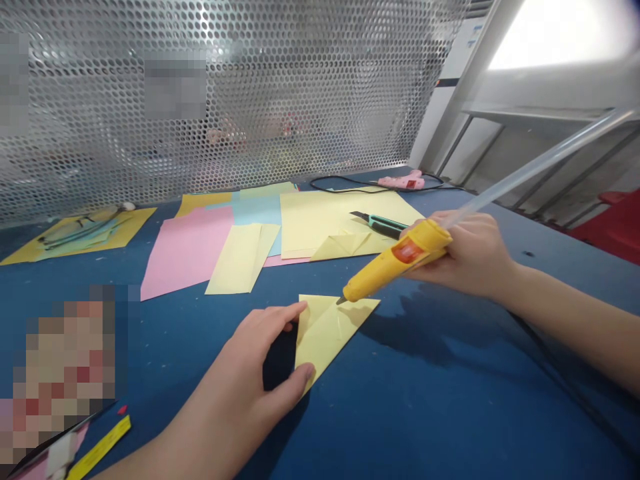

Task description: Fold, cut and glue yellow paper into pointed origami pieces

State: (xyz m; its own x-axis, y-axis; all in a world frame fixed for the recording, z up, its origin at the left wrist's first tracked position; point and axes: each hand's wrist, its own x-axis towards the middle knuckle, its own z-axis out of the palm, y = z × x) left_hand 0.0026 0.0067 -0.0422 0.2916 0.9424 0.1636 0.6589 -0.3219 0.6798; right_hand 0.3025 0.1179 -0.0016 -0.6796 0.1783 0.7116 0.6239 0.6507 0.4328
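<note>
A pale yellow paper (320,333), folded into a triangle, lies on the blue table. My left hand (250,373) holds its left side, forefinger at the upper left edge and thumb on the lower corner. In my right hand (470,257) is a yellow hot glue gun (385,267), with a long translucent glue stick (545,160) rising from its back. The nozzle tip is at the upper part of the folded paper; whether it touches cannot be told. A thin shiny line of what looks like glue shows on the paper below the tip.
Behind lie pink paper (187,250), a folded yellow strip (233,260) and yellow sheets (315,220) with a utility knife (380,223), partly behind my right hand. A pink glue gun (403,181) and glasses (85,227) lie farther back. A perforated metal panel (260,87) borders the table.
</note>
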